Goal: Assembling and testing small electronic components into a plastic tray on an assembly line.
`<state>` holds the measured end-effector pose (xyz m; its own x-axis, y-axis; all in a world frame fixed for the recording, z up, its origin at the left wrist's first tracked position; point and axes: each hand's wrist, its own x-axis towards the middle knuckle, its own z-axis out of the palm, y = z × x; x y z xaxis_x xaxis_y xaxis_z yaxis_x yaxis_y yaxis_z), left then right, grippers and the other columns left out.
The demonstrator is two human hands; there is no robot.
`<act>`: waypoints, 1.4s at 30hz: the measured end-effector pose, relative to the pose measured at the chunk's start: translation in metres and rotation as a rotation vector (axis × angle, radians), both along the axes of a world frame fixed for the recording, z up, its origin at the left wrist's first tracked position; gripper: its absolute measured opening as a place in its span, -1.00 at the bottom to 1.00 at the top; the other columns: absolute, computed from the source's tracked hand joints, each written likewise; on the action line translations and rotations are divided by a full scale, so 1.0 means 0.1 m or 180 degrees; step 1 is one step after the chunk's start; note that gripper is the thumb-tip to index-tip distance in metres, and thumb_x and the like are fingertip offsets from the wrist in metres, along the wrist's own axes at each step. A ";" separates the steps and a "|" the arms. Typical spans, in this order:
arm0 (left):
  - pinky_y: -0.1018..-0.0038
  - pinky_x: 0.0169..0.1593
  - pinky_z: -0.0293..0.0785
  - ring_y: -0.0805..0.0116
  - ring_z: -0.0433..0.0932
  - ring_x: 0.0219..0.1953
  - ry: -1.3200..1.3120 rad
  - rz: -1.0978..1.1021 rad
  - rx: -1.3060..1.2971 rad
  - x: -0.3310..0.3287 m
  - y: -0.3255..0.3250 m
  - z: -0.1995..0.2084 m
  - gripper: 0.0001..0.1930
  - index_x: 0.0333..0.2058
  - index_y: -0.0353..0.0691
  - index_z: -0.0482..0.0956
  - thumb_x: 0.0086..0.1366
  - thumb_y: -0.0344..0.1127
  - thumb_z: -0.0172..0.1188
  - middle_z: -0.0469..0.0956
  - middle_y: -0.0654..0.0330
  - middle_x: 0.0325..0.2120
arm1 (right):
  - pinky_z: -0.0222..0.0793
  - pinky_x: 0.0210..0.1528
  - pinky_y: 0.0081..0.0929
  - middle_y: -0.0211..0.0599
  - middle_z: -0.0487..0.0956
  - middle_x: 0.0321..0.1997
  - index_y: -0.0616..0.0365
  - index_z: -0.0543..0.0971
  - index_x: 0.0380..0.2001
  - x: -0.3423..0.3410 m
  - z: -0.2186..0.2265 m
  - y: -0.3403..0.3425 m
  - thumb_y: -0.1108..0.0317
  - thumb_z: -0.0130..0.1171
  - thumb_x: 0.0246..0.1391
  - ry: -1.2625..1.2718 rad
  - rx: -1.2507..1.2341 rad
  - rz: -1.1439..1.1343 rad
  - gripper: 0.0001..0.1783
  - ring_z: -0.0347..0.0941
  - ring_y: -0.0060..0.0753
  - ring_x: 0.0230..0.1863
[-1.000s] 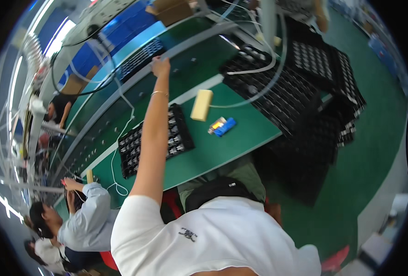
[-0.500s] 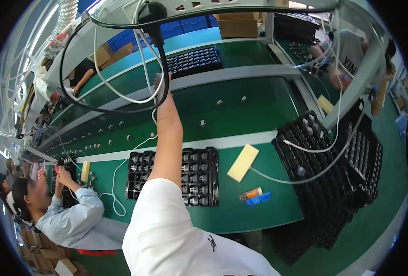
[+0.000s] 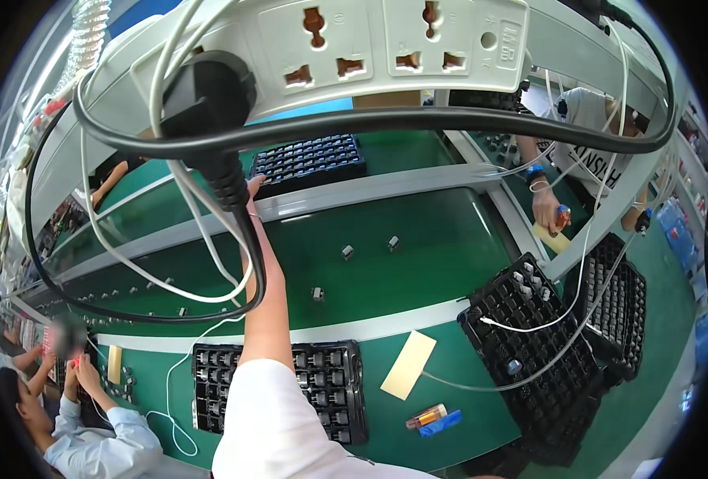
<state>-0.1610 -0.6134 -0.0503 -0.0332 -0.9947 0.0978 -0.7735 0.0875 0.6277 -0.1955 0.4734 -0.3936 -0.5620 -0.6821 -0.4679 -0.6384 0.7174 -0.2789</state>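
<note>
My left arm, in a white sleeve, stretches up across the bench. The left hand (image 3: 255, 188) is at the near left corner of a black tray (image 3: 310, 169) with rows of pockets, on the far green surface. Its fingers close on the tray edge, partly hidden. Below my forearm, on the near bench, lies another black tray (image 3: 339, 391) filled with small dark parts. To its right are a pale yellow pad (image 3: 408, 366) with a cable, an orange-brown tube (image 3: 426, 417) and a blue item (image 3: 440, 424). My right hand is out of view.
A white power strip (image 3: 450, 72) with a black plug (image 3: 210, 104) and hanging cables crosses the top. Stacked black trays (image 3: 529, 343) stand at right. Small metal parts (image 3: 318, 294) dot the green belt (image 3: 418, 279). Co-workers sit at left (image 3: 98, 439) and far right (image 3: 581, 120).
My view has tilted upward and come nearer the power strip, so the bench appears lower. My left hand stays at the far tray's corner. The co-worker's hand at far right has lowered toward a yellow pad.
</note>
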 end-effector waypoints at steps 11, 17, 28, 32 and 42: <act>0.23 -0.34 0.58 0.09 0.64 -0.42 -0.0151 -0.0499 -0.0054 -0.92 0.19 -0.51 -0.67 -0.29 -0.47 0.64 0.02 -0.31 0.36 0.62 -0.06 -0.41 | 0.48 -0.14 -0.19 -0.25 0.65 -0.22 -0.07 0.65 -0.15 0.37 0.41 -0.10 0.02 0.12 0.03 -0.0520 0.0316 -0.0063 -0.62 0.57 -0.15 -0.19; 0.08 -0.30 0.62 -0.04 0.63 -0.37 0.2410 0.0439 0.0647 -0.86 0.48 -0.07 -0.74 -0.27 -0.46 0.60 0.05 -0.43 0.29 0.60 -0.09 -0.34 | 0.49 -0.16 -0.21 -0.25 0.66 -0.26 -0.07 0.65 -0.16 0.32 0.86 -0.24 0.02 0.13 0.02 -0.0820 0.0367 0.0196 -0.62 0.59 -0.18 -0.23; -0.06 -0.20 0.65 -0.02 0.62 -0.19 0.3874 -0.0257 0.1376 -0.68 2.21 0.49 -0.80 -0.15 -0.31 0.52 0.22 -0.46 0.13 0.58 -0.08 -0.25 | 0.51 -0.21 -0.25 -0.27 0.68 -0.33 -0.07 0.66 -0.16 -0.07 2.52 -0.05 0.03 0.14 0.02 -0.1273 0.1104 0.0571 -0.63 0.62 -0.23 -0.29; -0.06 -0.19 0.66 -0.01 0.62 -0.19 0.4132 -0.0112 0.1589 -0.59 2.55 0.28 -0.80 -0.15 -0.30 0.52 0.25 -0.44 0.13 0.58 -0.07 -0.24 | 0.49 -0.42 -0.47 -0.30 0.62 -0.54 0.21 0.64 -0.26 -0.30 4.53 -1.14 0.30 0.17 0.06 -0.1952 -0.0300 -0.0102 -0.76 0.56 -0.49 -0.52; -0.05 -0.18 0.66 0.02 0.63 -0.19 0.4572 -0.0040 0.2091 -0.11 2.94 0.37 -0.81 -0.14 -0.26 0.52 0.30 -0.37 0.10 0.59 -0.05 -0.22 | 0.28 -0.45 -0.74 -0.48 0.56 -0.32 0.11 0.45 0.09 -1.40 5.46 -3.91 0.23 0.15 0.15 -0.1050 -0.2902 0.0524 -0.56 0.45 -0.72 -0.34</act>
<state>-0.1716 -0.3196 -0.0135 -0.3043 -0.8748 -0.3771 0.4746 -0.4824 0.7362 -0.3352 0.0827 0.1520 -0.3633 -0.9178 0.1602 -0.5018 0.0479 -0.8637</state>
